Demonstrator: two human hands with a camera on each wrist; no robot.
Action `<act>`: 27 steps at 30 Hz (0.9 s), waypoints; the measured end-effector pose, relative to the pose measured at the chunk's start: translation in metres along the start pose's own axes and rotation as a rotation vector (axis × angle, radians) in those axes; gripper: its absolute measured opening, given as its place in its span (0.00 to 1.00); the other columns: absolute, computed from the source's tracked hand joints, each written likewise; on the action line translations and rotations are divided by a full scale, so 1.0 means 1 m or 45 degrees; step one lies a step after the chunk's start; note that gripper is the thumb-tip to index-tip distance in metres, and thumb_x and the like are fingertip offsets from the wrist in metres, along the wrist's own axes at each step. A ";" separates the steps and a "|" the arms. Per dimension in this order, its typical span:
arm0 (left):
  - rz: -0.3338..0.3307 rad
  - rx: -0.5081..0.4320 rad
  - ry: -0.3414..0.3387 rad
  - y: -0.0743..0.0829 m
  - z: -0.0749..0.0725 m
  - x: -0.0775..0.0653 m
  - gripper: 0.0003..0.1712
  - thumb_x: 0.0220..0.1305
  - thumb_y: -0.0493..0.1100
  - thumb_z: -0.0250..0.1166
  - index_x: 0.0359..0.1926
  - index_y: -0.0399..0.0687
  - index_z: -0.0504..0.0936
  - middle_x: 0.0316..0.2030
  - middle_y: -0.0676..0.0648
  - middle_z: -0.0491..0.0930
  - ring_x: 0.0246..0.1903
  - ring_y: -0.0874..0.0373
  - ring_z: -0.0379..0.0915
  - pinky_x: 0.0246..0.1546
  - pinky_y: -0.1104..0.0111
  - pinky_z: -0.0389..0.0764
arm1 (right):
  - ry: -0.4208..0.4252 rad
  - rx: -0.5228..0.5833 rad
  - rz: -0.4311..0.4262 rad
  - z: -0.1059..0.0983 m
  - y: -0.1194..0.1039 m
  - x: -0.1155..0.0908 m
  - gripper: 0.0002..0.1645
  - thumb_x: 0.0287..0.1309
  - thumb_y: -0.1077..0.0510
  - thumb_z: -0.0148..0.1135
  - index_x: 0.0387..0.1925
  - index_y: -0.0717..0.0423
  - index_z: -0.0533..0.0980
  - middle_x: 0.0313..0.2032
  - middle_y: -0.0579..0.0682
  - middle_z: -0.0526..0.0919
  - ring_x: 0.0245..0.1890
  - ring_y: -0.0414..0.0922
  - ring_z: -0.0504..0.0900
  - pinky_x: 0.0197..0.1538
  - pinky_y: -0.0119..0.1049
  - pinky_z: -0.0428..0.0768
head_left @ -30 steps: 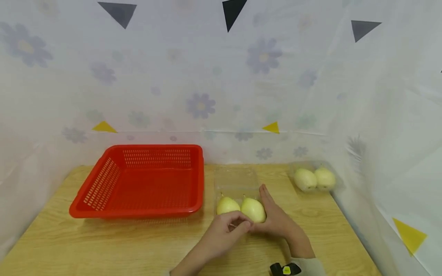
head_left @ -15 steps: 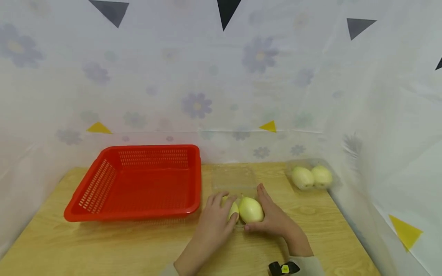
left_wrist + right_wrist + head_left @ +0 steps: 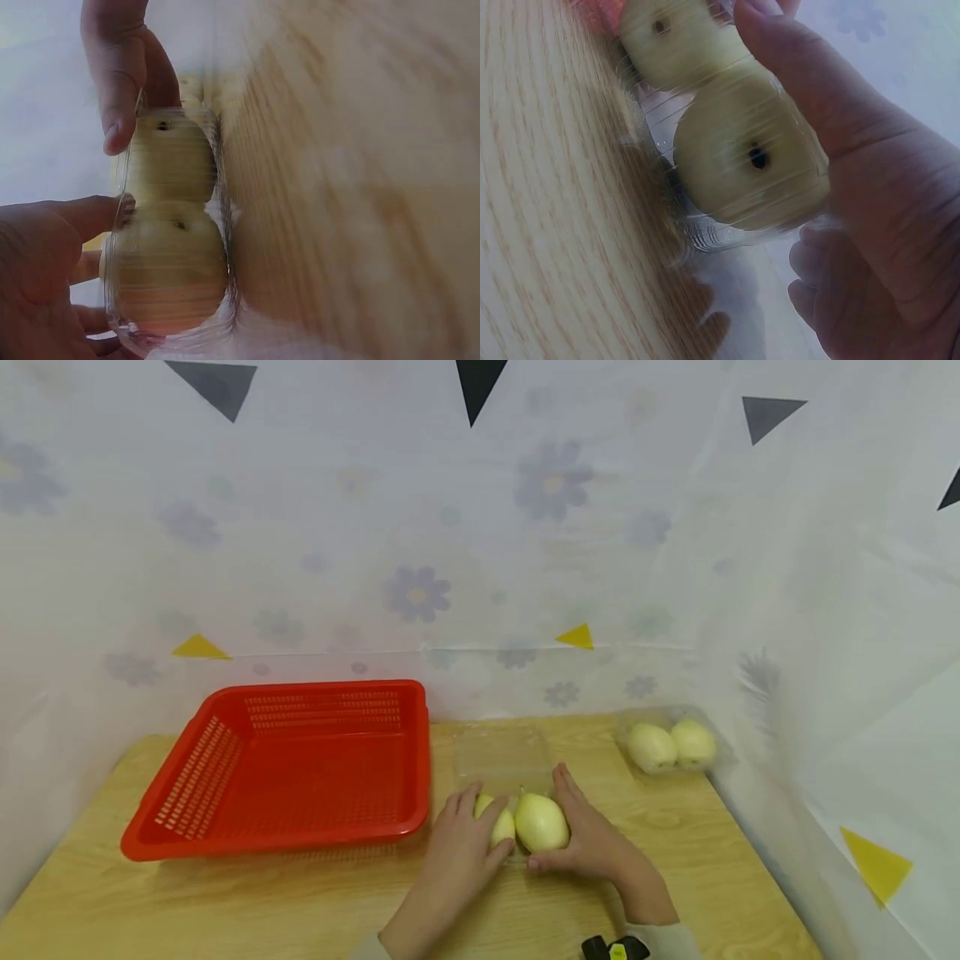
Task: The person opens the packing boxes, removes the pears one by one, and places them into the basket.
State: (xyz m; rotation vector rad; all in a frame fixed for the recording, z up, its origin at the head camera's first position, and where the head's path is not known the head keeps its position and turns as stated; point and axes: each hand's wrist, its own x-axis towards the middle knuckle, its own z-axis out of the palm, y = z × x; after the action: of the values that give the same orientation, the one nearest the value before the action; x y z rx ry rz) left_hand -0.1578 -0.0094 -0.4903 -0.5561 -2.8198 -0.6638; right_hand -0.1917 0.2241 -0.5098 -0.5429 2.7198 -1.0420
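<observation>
Two yellow-green pears sit side by side in a clear plastic clamshell box [image 3: 516, 858], its lid [image 3: 501, 752] folded back on the table. Over the left pear [image 3: 504, 828] lies my left hand [image 3: 459, 856], fingers curled round its far side and thumb at its front. My right hand [image 3: 594, 842] holds the box's right side, beside the right pear [image 3: 542, 823], with the thumb on the front rim. In the right wrist view, that thumb [image 3: 810, 75] runs along the rim. Through the box wall, the left wrist view shows the bottom ends of both pears.
Left of the box stands a red plastic basket [image 3: 322, 777] with slotted walls. A second clear box [image 3: 708, 714] holding two pears is at the back right corner of the wooden table [image 3: 300, 910]. A flowered white sheet [image 3: 337, 527] hangs behind.
My left hand has moved from the front of the box onto the left pear, its fingers spreading and then curling round it. The right hand stays at the box's side. The head view shifts slightly.
</observation>
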 end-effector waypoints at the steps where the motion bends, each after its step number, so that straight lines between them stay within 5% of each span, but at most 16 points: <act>1: -0.001 -0.004 0.008 0.000 0.000 -0.001 0.31 0.62 0.57 0.69 0.63 0.53 0.78 0.66 0.37 0.70 0.63 0.41 0.68 0.60 0.47 0.74 | 0.002 -0.004 -0.006 0.000 0.000 0.000 0.82 0.41 0.33 0.78 0.78 0.48 0.29 0.79 0.58 0.30 0.77 0.62 0.41 0.69 0.66 0.60; 9: 0.024 -0.070 0.102 -0.002 0.002 -0.003 0.29 0.56 0.55 0.74 0.57 0.53 0.81 0.68 0.30 0.60 0.59 0.36 0.71 0.55 0.45 0.76 | -0.016 0.008 -0.001 0.000 -0.003 0.000 0.82 0.41 0.34 0.79 0.78 0.49 0.30 0.79 0.58 0.30 0.77 0.62 0.40 0.69 0.66 0.60; 18: -0.028 -0.198 0.021 -0.004 -0.002 -0.001 0.29 0.57 0.53 0.74 0.58 0.53 0.78 0.69 0.27 0.59 0.64 0.31 0.65 0.59 0.39 0.71 | -0.012 -0.001 -0.021 -0.003 -0.007 0.001 0.82 0.41 0.35 0.79 0.78 0.50 0.29 0.78 0.59 0.29 0.76 0.63 0.41 0.69 0.65 0.60; 27: -0.035 -0.335 0.050 -0.006 -0.003 0.001 0.29 0.50 0.49 0.79 0.53 0.53 0.79 0.63 0.33 0.61 0.54 0.36 0.74 0.53 0.46 0.77 | -0.030 0.023 0.000 -0.003 -0.006 0.000 0.82 0.42 0.37 0.79 0.78 0.49 0.28 0.78 0.60 0.28 0.77 0.62 0.39 0.69 0.66 0.59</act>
State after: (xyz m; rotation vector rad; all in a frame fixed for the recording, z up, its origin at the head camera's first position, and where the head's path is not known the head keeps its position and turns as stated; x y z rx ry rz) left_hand -0.1605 -0.0152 -0.4895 -0.5395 -2.7253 -1.0486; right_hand -0.1911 0.2214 -0.5035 -0.5487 2.6871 -1.0524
